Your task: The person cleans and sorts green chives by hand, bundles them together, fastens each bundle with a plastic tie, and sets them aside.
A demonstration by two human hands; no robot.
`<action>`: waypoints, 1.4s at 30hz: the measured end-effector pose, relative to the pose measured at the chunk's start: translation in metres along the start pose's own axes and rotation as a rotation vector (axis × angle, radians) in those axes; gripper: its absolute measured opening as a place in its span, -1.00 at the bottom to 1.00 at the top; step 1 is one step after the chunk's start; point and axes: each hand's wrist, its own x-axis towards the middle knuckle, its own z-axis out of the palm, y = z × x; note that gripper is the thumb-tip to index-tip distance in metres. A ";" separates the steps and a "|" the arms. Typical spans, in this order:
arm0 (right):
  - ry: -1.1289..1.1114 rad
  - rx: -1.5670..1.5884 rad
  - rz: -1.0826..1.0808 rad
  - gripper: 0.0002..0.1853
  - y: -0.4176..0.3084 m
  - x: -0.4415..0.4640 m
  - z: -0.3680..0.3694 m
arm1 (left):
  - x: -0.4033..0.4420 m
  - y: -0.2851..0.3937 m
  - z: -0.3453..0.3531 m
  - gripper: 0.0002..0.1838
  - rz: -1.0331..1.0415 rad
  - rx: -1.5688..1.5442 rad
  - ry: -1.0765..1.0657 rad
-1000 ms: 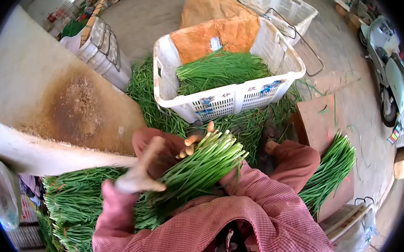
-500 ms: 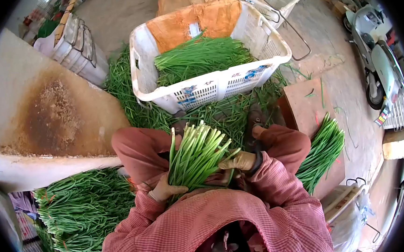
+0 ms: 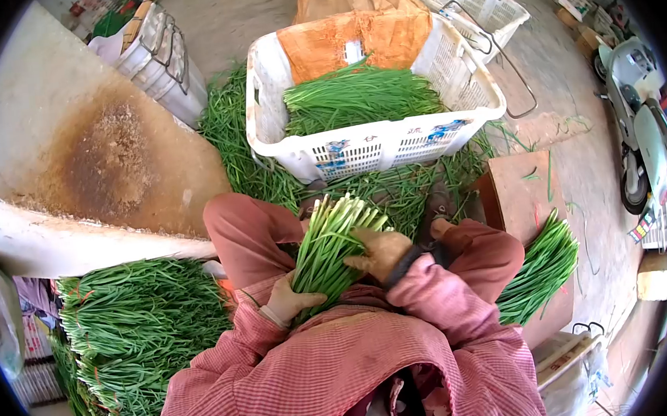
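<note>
A bunch of garlic chives [image 3: 327, 243], pale stalk ends pointing up and away, is held above my lap. My left hand [image 3: 293, 298] is wrapped round its lower left side, the thumb lying across the leaves. On the opposite side my right hand [image 3: 383, 252] grips the stalks near their pale ends; some of its fingers are hidden. Both hands wear pale gloves or coverings, hard to make out. Beyond my knees stands a white plastic crate [image 3: 414, 142] with a thick layer of green chives [image 3: 364, 94] inside.
Stacked, tied bundles of chives [image 3: 144, 314] lie at my left. Another bunch [image 3: 543, 271] rests on a brown board [image 3: 519, 191] at my right. Loose leaves [image 3: 244, 145] litter the floor around the crate. A stained slab [image 3: 113, 154] is at left, a scooter [image 3: 637, 125] far right.
My right hand has moved up and over the stalks, closing on the bunch's right side. A stem that stuck out there no longer shows. The view has shifted slightly.
</note>
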 end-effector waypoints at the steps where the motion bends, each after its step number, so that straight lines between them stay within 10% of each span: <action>1: 0.011 0.014 -0.083 -0.82 0.009 0.009 0.015 | -0.003 0.004 0.001 -0.40 -0.006 -0.101 -0.036; 4: 0.070 1.586 -0.006 -0.90 0.036 0.014 0.025 | -0.007 0.002 -0.006 -0.35 -0.052 -0.286 -0.096; 9: 0.407 1.559 0.583 -0.80 0.067 0.016 -0.017 | -0.007 0.003 0.002 -0.33 -0.076 -0.247 -0.035; 11: 0.105 1.269 0.257 -0.71 0.052 0.008 0.000 | -0.008 0.002 0.008 -0.35 -0.001 -0.191 0.090; 14: -0.061 0.669 0.371 -0.74 -0.013 0.005 0.019 | -0.007 0.001 0.010 -0.36 0.038 -0.095 0.146; 15: -0.103 0.796 0.549 -0.78 -0.003 0.005 0.026 | -0.006 0.001 0.009 -0.36 0.043 -0.098 0.151; 18: -0.225 1.815 0.218 -0.77 0.039 0.004 -0.006 | -0.010 -0.002 0.005 -0.37 0.118 -0.218 0.164; 21: 0.312 2.174 -0.035 -0.77 0.077 -0.001 -0.052 | -0.009 -0.005 0.009 -0.36 0.110 -0.186 0.135; 26: 0.000 0.372 -0.332 -0.60 -0.002 0.021 -0.036 | -0.007 -0.002 0.012 -0.28 0.110 -0.187 0.124; 29: -0.346 -0.104 -0.267 -0.56 -0.010 0.040 0.002 | -0.010 0.001 0.010 -0.21 0.032 -0.144 0.121; 31: -0.167 -0.035 -0.468 -0.68 -0.003 0.050 0.014 | -0.013 0.001 0.003 -0.21 0.027 -0.194 0.082; 35: -0.170 1.371 0.265 -0.82 -0.002 0.050 -0.015 | -0.010 -0.006 -0.016 -0.22 -0.166 -0.764 -0.138; 42: -0.037 1.688 0.304 -0.78 0.040 0.050 -0.030 | -0.014 0.010 0.002 -0.40 -0.068 -0.280 -0.063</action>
